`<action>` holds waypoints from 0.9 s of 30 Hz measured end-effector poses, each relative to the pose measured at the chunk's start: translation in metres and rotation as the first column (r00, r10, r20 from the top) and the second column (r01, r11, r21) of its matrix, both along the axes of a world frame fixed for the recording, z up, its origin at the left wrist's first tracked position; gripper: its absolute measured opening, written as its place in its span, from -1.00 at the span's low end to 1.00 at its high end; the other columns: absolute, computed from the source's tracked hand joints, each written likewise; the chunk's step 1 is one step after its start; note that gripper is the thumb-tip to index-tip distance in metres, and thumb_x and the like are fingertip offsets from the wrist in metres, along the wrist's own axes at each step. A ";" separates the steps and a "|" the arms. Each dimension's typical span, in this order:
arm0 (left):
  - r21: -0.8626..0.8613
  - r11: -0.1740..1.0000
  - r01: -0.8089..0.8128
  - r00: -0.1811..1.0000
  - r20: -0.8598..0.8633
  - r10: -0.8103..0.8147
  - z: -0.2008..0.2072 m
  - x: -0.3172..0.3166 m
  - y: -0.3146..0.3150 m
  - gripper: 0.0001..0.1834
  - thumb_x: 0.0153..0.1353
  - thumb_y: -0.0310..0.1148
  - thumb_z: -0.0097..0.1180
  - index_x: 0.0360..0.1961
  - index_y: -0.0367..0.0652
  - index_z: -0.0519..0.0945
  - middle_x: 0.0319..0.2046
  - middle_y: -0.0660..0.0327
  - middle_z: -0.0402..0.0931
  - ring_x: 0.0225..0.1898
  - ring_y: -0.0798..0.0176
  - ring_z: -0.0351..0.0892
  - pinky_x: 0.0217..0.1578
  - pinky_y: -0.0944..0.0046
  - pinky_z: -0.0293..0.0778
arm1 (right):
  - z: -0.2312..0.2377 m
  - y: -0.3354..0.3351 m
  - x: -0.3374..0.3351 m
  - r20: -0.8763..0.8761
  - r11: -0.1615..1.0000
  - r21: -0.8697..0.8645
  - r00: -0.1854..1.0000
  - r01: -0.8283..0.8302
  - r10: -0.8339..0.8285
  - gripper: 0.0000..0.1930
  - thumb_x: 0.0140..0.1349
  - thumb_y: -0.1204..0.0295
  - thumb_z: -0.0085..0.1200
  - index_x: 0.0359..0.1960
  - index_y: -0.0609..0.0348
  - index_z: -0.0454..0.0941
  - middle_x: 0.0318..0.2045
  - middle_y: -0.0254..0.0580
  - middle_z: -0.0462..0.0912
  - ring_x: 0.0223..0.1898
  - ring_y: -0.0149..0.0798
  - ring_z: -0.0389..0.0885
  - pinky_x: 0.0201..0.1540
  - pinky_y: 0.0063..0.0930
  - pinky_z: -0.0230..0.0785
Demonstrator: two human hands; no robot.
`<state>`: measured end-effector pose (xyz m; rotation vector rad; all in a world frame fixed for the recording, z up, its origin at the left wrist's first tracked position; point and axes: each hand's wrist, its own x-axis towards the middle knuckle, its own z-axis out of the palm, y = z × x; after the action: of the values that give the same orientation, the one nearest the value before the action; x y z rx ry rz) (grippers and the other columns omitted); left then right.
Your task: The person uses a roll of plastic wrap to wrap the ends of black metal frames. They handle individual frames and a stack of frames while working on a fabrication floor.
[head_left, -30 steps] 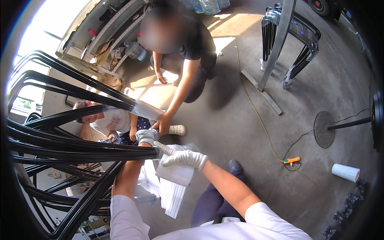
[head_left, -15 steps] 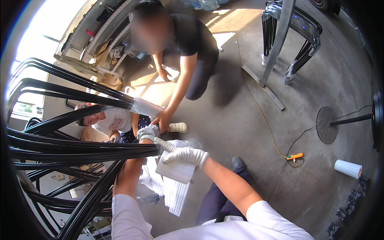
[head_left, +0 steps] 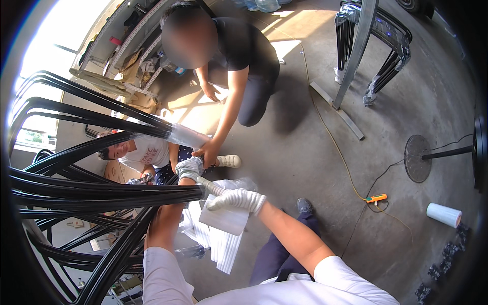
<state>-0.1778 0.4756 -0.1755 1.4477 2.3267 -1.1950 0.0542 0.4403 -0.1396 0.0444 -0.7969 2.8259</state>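
Observation:
My right hand [head_left: 238, 200], in a white ribbed glove, is closed on a whitish film roll [head_left: 223, 219] just past the end of a black tube bundle [head_left: 152, 194]. My left hand [head_left: 190, 168], gloved too, reaches behind that bundle. Its fingers look curled, but what they hold is hidden. Right beside it is the bare hand [head_left: 206, 152] of a crouching co-worker, at the film-wrapped end [head_left: 188, 136] of another black tube bundle. White ribbed sheets [head_left: 223, 249] hang or lie below the roll; which, I cannot tell.
More bent black tubes crowd the left side. A second person [head_left: 152, 155] sits behind them, near shelves [head_left: 109, 56]. To the right are a metal post [head_left: 351, 61], wrapped tubes [head_left: 389, 35], a round stand base [head_left: 417, 158], an orange power strip [head_left: 376, 198] with cords, and a white roll [head_left: 444, 214].
The whole view has shifted very slightly. Both my hands and the co-worker's hand keep practically the same places and grips.

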 end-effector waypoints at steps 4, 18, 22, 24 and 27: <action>0.109 0.991 -0.074 0.994 0.086 0.065 -0.008 -0.006 -0.006 -0.72 0.06 -0.16 -0.08 -0.29 0.02 0.59 -0.23 0.18 0.53 -0.15 0.17 0.52 -0.24 0.10 0.40 | 0.004 0.003 0.003 0.016 1.000 -0.008 1.000 -0.024 0.024 -0.12 0.03 0.41 0.13 0.28 0.12 -0.25 -0.26 -0.40 0.40 -0.17 -0.55 0.32 0.02 -0.71 0.07; 0.051 0.998 -0.027 0.999 0.022 0.026 0.009 -0.007 -0.006 -0.67 0.03 -0.09 -0.08 -0.28 0.03 0.60 -0.23 0.21 0.54 -0.14 0.19 0.51 -0.22 0.12 0.39 | 0.006 0.003 0.005 0.096 0.937 0.342 0.989 0.073 -0.113 -0.17 -0.02 0.28 0.15 0.27 0.03 -0.07 -0.26 -0.33 0.46 -0.16 -0.45 0.37 0.03 -0.63 0.10; 0.044 0.996 0.073 0.997 0.024 -0.074 0.007 0.003 0.025 -0.66 0.03 -0.06 -0.08 -0.27 0.03 0.60 -0.23 0.22 0.54 -0.14 0.20 0.51 -0.22 0.13 0.39 | -0.004 0.009 0.008 0.160 0.923 0.375 0.975 0.084 -0.154 -0.16 -0.07 0.20 0.16 0.26 0.01 0.00 -0.30 -0.29 0.49 -0.15 -0.42 0.38 0.02 -0.57 0.11; 0.027 0.998 0.062 0.998 -0.007 -0.062 0.023 0.003 0.010 -0.65 0.03 -0.05 -0.08 -0.27 0.04 0.60 -0.23 0.22 0.54 -0.14 0.20 0.51 -0.22 0.13 0.39 | 0.004 -0.002 0.006 0.103 0.952 0.301 0.990 0.063 -0.098 -0.15 -0.09 0.19 0.17 0.26 0.01 0.00 -0.24 -0.26 0.50 -0.12 -0.36 0.38 0.05 -0.54 0.09; 0.004 0.993 0.120 0.992 -0.032 -0.120 0.031 0.017 0.008 -0.64 0.02 -0.04 -0.08 -0.27 0.04 0.61 -0.24 0.23 0.54 -0.14 0.21 0.51 -0.21 0.14 0.39 | 0.002 -0.004 0.007 0.104 0.919 0.384 0.984 0.093 -0.143 -0.14 -0.08 0.10 0.13 0.26 0.00 -0.02 -0.17 -0.18 0.48 -0.06 -0.27 0.36 0.08 -0.51 0.06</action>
<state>-0.1605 0.4838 -0.1446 1.6025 2.2942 -1.2502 0.0609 0.4368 -0.1380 -0.1284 -1.3182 2.5417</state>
